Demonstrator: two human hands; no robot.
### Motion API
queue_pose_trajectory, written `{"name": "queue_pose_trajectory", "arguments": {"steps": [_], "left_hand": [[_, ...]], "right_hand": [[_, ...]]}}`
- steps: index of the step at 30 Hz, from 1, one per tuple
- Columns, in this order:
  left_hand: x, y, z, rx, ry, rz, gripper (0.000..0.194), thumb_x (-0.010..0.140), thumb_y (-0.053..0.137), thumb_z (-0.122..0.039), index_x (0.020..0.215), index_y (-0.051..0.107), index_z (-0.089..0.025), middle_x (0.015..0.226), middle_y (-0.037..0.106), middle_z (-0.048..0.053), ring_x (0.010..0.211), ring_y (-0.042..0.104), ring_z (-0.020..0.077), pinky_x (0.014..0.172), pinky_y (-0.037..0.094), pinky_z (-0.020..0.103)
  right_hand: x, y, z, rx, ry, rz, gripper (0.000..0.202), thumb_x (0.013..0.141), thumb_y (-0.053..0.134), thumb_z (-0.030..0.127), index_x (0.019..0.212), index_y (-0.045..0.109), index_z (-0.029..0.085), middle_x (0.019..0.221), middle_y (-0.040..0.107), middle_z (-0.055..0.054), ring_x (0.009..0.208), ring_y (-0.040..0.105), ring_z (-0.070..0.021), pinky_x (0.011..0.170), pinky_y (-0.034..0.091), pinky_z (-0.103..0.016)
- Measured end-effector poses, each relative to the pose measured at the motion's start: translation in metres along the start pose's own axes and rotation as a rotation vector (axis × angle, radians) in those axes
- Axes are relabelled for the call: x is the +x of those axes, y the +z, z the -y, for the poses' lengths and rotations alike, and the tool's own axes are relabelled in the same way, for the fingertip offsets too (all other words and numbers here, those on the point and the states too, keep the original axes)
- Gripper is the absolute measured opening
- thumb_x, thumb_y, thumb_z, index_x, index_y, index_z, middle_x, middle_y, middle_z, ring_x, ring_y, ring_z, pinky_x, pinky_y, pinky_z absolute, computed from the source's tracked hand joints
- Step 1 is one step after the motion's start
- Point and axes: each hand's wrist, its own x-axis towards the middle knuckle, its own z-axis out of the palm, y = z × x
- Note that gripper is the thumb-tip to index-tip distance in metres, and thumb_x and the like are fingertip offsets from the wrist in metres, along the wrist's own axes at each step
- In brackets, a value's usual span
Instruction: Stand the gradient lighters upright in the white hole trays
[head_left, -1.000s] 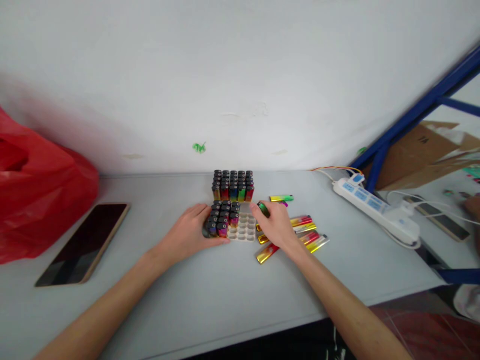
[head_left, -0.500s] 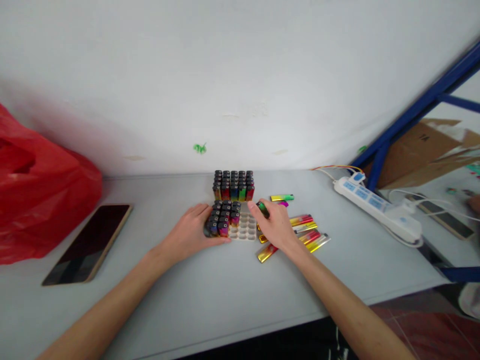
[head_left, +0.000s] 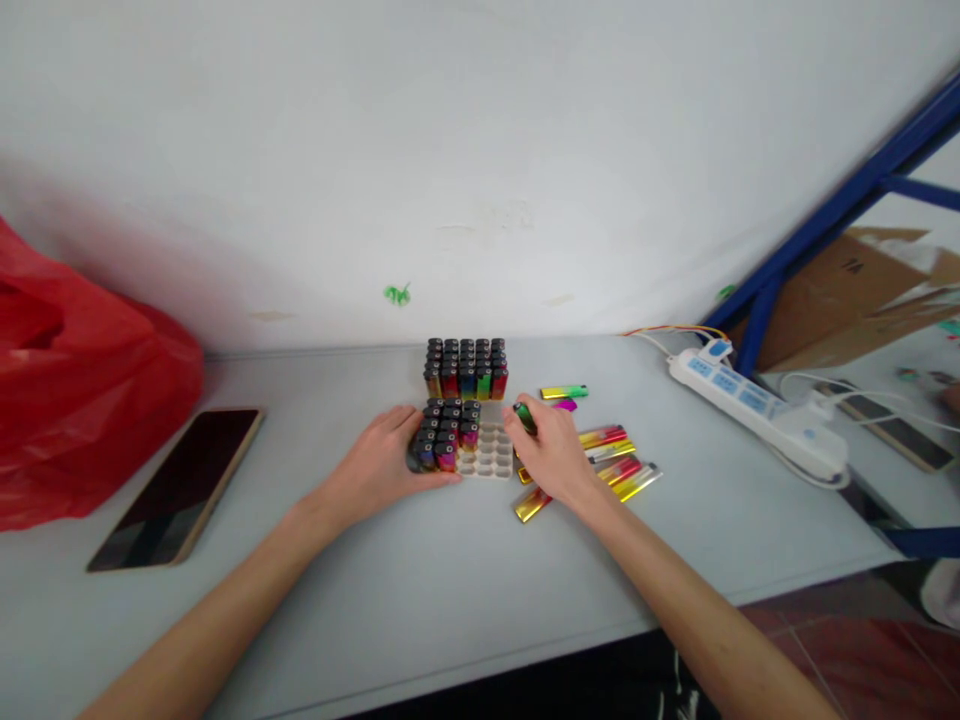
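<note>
A pale tray [head_left: 495, 460] with rows of round pockets lies on the table, its left part filled with upright black-topped lighters [head_left: 448, 432]. My left hand [head_left: 386, 453] is wrapped round the left side of this tray and its lighters, thumb along the near edge. Over the tray's right side, my right hand [head_left: 551, 445] pinches a green lighter [head_left: 525, 417]. Behind the tray stands a full block of upright lighters [head_left: 466, 368]. Several loose shiny lighters [head_left: 619, 470] lie right of the tray, partly under my right hand, and a yellow-green one [head_left: 564, 392] lies farther back.
At the left are a red plastic bag [head_left: 97, 390] and a dark phone [head_left: 180, 488]. To the right lies a white power strip [head_left: 757, 410] with cables, near a blue metal frame [head_left: 761, 320]. Beyond it are a cardboard box [head_left: 832, 300] and another phone [head_left: 885, 425].
My right hand's fingertips have shifted slightly right, with the green lighter still held. My left hand stays at the tray. The view has tilted slightly.
</note>
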Motion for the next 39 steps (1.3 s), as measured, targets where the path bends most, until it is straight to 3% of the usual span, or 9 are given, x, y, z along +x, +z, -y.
{"name": "queue_pose_trajectory", "arguments": {"steps": [5, 10, 15, 19, 22, 29, 32, 36, 39], "left_hand": [[0.0, 0.0, 0.0, -0.001, -0.002, 0.01, 0.073, 0.073, 0.079, -0.086, 0.104, 0.072, -0.02, 0.106, 0.076, 0.015, 0.102, 0.075, 0.0394, 0.097, 0.062, 0.057], [-0.001, 0.001, -0.001, -0.022, 0.0, 0.002, 0.072, 0.073, 0.083, -0.081, 0.11, 0.073, -0.02, 0.11, 0.076, 0.014, 0.104, 0.074, 0.0381, 0.099, 0.061, 0.054], [-0.001, 0.001, -0.003, -0.019, -0.001, 0.003, 0.07, 0.072, 0.085, -0.079, 0.108, 0.074, -0.02, 0.108, 0.076, 0.014, 0.102, 0.074, 0.0372, 0.098, 0.061, 0.053], [0.0, 0.0, -0.004, -0.001, 0.002, 0.005, 0.07, 0.072, 0.085, -0.08, 0.106, 0.072, -0.02, 0.107, 0.075, 0.014, 0.101, 0.074, 0.0372, 0.096, 0.061, 0.052], [0.0, 0.0, -0.004, 0.003, -0.001, 0.012, 0.069, 0.072, 0.085, -0.081, 0.103, 0.071, -0.02, 0.105, 0.074, 0.013, 0.099, 0.073, 0.0365, 0.093, 0.06, 0.051], [0.0, 0.0, -0.005, -0.033, -0.003, 0.012, 0.062, 0.072, 0.088, -0.074, 0.1, 0.069, -0.022, 0.103, 0.074, 0.011, 0.097, 0.073, 0.036, 0.093, 0.06, 0.052], [0.0, 0.0, -0.004, -0.032, 0.012, 0.003, 0.06, 0.074, 0.086, -0.075, 0.097, 0.068, -0.022, 0.1, 0.073, 0.011, 0.096, 0.072, 0.0353, 0.091, 0.06, 0.051], [0.0, -0.001, -0.003, -0.039, 0.001, -0.003, 0.064, 0.073, 0.083, -0.079, 0.1, 0.071, -0.022, 0.104, 0.075, 0.011, 0.1, 0.073, 0.036, 0.096, 0.06, 0.052], [0.0, -0.002, -0.003, -0.023, -0.029, 0.019, 0.068, 0.071, 0.083, -0.083, 0.1, 0.073, -0.022, 0.107, 0.076, 0.013, 0.103, 0.074, 0.038, 0.099, 0.061, 0.053]], "right_hand": [[0.001, -0.007, -0.001, 0.057, -0.049, -0.004, 0.035, 0.113, 0.044, 0.051, 0.088, 0.047, 0.027, 0.071, 0.058, 0.002, 0.068, 0.057, -0.0203, 0.067, 0.037, -0.032], [0.001, -0.017, 0.0, 0.0, -0.244, 0.065, 0.038, 0.115, 0.043, 0.048, 0.084, 0.05, 0.026, 0.091, 0.065, -0.006, 0.087, 0.061, -0.0223, 0.081, 0.045, -0.034], [-0.001, -0.02, 0.004, -0.006, -0.142, 0.158, 0.05, 0.112, 0.048, 0.055, 0.071, 0.043, 0.026, 0.067, 0.06, 0.0, 0.062, 0.054, -0.0184, 0.065, 0.039, -0.033], [-0.004, -0.019, 0.005, 0.056, -0.149, 0.252, 0.051, 0.111, 0.05, 0.058, 0.071, 0.044, 0.026, 0.065, 0.065, 0.0, 0.059, 0.056, -0.0179, 0.063, 0.037, -0.031], [-0.004, -0.015, 0.002, 0.007, -0.184, 0.294, 0.05, 0.112, 0.053, 0.053, 0.07, 0.046, 0.026, 0.06, 0.06, 0.002, 0.056, 0.053, -0.0169, 0.061, 0.034, -0.031], [-0.007, 0.004, 0.011, -0.312, -0.368, 0.219, 0.036, 0.112, 0.057, 0.047, 0.087, 0.064, 0.022, 0.084, 0.073, -0.008, 0.077, 0.068, -0.0242, 0.077, 0.044, -0.035], [-0.007, 0.004, 0.016, -0.314, -0.364, 0.269, 0.035, 0.11, 0.06, 0.049, 0.09, 0.066, 0.021, 0.082, 0.074, -0.007, 0.074, 0.068, -0.0236, 0.078, 0.045, -0.036], [0.002, -0.02, -0.007, -0.18, -0.292, 0.285, 0.04, 0.114, 0.05, 0.049, 0.09, 0.067, 0.022, 0.082, 0.072, -0.004, 0.077, 0.068, -0.0219, 0.078, 0.049, -0.035], [0.012, -0.048, -0.05, -0.247, -0.234, 0.046, 0.029, 0.114, 0.048, 0.036, 0.112, 0.073, 0.021, 0.11, 0.076, -0.012, 0.104, 0.07, -0.028, 0.096, 0.053, -0.041]]}}
